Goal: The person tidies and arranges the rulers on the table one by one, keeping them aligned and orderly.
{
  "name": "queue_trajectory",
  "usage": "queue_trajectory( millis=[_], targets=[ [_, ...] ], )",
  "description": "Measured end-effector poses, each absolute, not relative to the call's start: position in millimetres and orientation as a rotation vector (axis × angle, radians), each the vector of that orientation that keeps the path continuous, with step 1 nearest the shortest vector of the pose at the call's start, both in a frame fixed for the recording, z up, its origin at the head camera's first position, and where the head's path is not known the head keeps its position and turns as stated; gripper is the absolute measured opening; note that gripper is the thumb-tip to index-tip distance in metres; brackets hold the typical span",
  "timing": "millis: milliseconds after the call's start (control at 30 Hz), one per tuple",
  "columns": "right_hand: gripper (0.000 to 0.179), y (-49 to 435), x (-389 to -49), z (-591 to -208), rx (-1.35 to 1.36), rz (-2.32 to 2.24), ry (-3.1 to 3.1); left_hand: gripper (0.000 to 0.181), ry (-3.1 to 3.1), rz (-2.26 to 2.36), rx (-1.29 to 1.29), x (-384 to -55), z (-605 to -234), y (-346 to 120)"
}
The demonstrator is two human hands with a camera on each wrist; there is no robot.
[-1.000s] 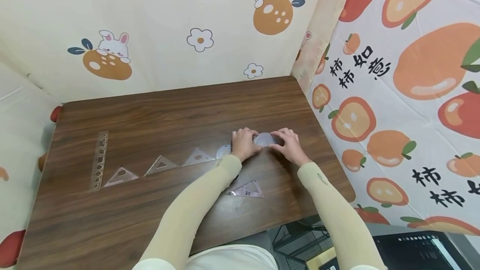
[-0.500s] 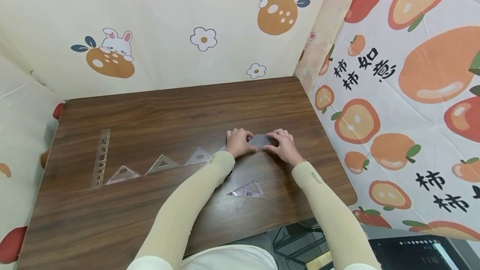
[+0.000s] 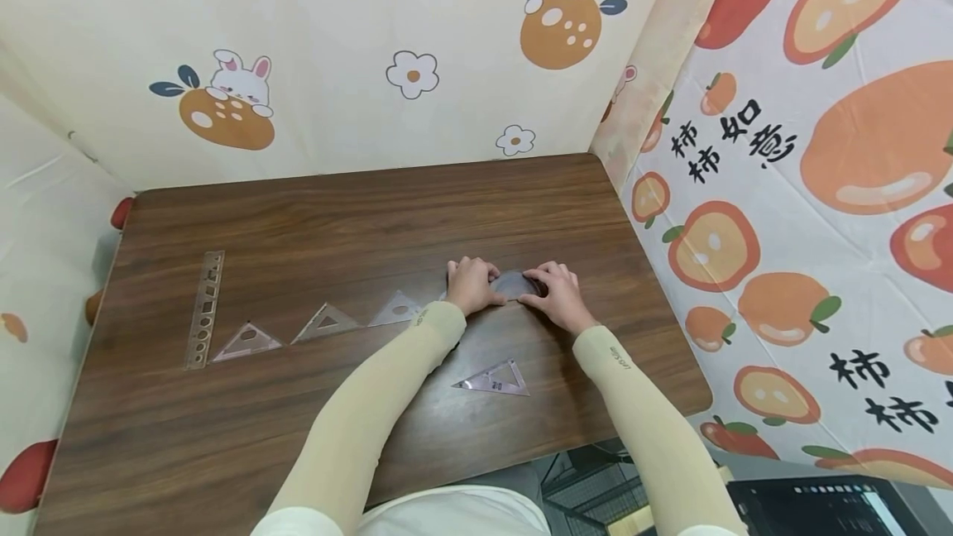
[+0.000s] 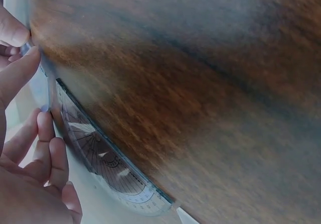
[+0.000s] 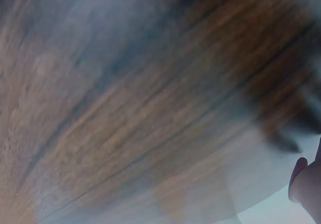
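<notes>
In the head view, my left hand (image 3: 471,286) and right hand (image 3: 560,298) hold a clear, rounded protractor (image 3: 512,285) between them on the wooden table, fingers and thumbs at its opposite side edges. Another clear protractor (image 4: 113,163) lies flat beside my left hand in the left wrist view; in the head view that hand covers most of it. The left wrist view also catches the edge of the held protractor (image 4: 39,86) between the fingertips. Only part of a hand shows at the right edge of the right wrist view, which is blurred.
Left of my hands, a bluish set square (image 3: 396,309), a clear one (image 3: 325,323) and a pinkish one (image 3: 247,341) form a row ending at an upright ruler (image 3: 204,310). Another set square (image 3: 495,378) lies nearer the body. Patterned cloth (image 3: 744,271) borders the table (image 3: 313,437).
Both hands have slid the held protractor a little to the left and slightly nearer the body. My left hand now covers most of the other protractor. The head view has shifted slightly.
</notes>
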State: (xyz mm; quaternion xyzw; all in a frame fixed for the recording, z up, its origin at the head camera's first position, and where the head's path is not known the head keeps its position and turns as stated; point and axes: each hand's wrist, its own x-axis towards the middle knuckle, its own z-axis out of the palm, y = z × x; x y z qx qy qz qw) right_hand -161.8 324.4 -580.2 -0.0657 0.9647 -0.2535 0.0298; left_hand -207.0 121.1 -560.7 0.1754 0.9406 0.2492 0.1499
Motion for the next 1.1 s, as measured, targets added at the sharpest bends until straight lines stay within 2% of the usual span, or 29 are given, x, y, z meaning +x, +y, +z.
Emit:
queue_trajectory(
  millis=[767,1100],
  targets=[
    [0.052,317.1,-156.6,-582.3,-0.224,-0.707,3.006,0.054,2.761,0.58,0.556,-202.7,-562.9,116.7],
    [0.059,316.5,-154.8,-580.3,-0.214,-0.701,3.015,0.054,2.774,0.586,0.572,-201.0,-562.0,115.6]
  ],
)
